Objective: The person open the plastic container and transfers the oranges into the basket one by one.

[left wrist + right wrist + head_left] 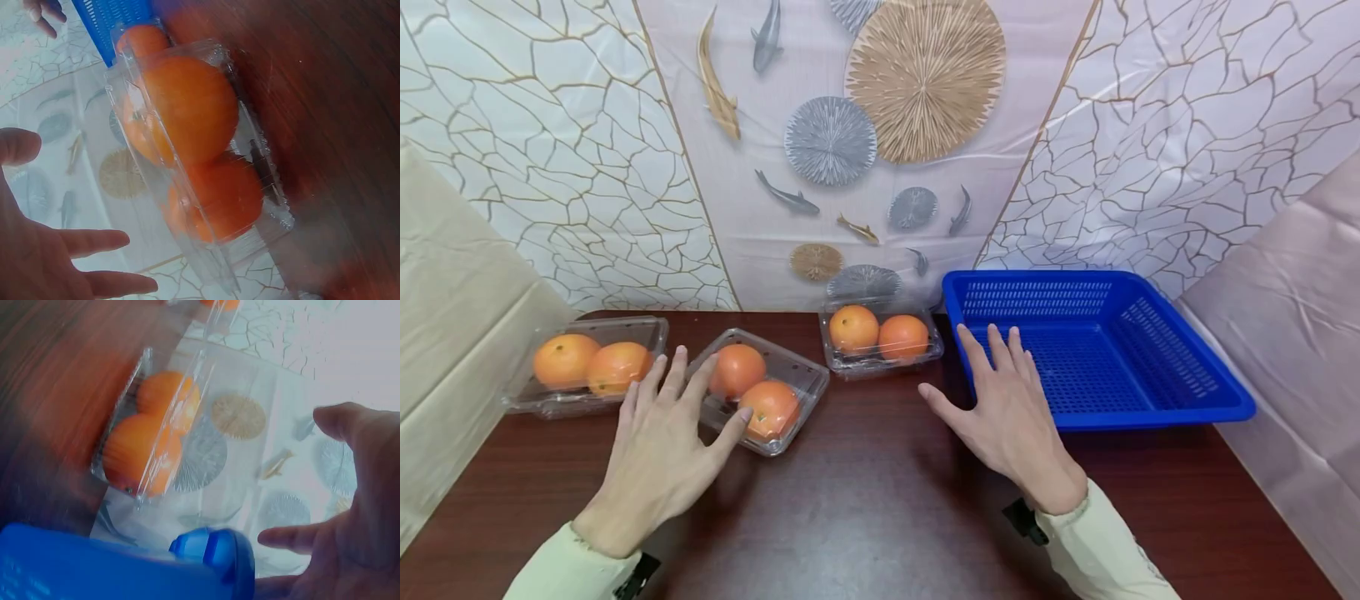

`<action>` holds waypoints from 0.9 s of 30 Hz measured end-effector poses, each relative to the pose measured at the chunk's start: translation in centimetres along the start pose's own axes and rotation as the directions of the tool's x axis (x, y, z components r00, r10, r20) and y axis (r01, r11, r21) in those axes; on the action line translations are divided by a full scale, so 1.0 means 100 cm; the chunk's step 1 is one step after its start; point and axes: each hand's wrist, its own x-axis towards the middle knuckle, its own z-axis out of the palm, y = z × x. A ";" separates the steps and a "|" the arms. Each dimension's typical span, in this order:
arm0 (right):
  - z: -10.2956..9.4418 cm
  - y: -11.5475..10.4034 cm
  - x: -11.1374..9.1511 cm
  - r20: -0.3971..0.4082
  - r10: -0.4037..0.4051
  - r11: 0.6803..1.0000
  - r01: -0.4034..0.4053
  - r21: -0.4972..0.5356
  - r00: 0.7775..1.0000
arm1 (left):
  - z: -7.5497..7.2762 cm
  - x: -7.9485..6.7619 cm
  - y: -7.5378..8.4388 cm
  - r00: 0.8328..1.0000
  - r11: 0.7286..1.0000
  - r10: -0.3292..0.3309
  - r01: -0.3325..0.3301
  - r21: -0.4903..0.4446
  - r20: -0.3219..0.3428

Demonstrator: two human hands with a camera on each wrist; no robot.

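In the head view my left hand [662, 450] hovers with fingers spread over the near edge of the middle clear plastic box [797, 375], which lies at a slant with two oranges [772, 410] inside. Nothing is in its grasp. My right hand [1011, 417], fingers also spread and holding nothing, overlaps the left rim of the blue plastic basket [1150, 417]. Another clear box [880, 364] with two oranges [903, 337] stands at the back, left of the basket. The left wrist view shows my left hand [37, 256] beside a boxed pair of oranges [194, 112].
A third clear box [658, 333] with two oranges [567, 360] sits at the far left of the dark wooden table [865, 517]. Patterned cloth [745, 250] hangs behind the table, and pale fabric [1292, 350] closes off the sides.
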 end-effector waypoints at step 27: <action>0.049 -0.045 -0.001 -0.184 -0.190 0.950 0.228 0.215 0.964 | 0.016 0.011 -0.038 0.991 0.992 0.052 -0.065 -0.104 -0.125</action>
